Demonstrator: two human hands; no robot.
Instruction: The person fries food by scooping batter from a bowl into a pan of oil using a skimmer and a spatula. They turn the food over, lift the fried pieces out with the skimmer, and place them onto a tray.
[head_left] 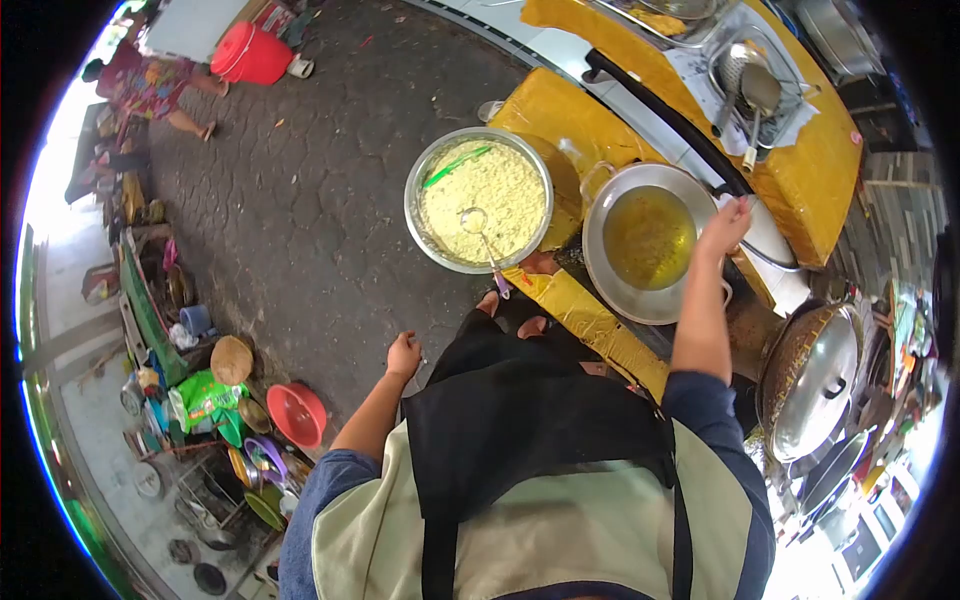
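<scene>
My right hand (724, 228) is closed above the right rim of a wide metal wok (598, 255); anything between its fingers is too small to make out. Yellow oil (650, 238) with dark crumbs at the bottom fills the middle of the wok. My left hand (404, 355) hangs low at my left side, fingers loosely curled, with nothing visible in it. In front of me, a big metal bowl (412, 222) holds a pale yellow crumbly mixture (500, 195). A ladle (476, 222) rests in it, its purple handle over the rim, beside a green stick-like utensil (457, 166).
A yellow-covered table (805, 195) carries a tray with a skimmer (762, 92). At right stands a large lidded pot (815, 400). Basins, including a red one (297, 415), line the left side. A person (150, 85) is near a red bucket (250, 53) at far left.
</scene>
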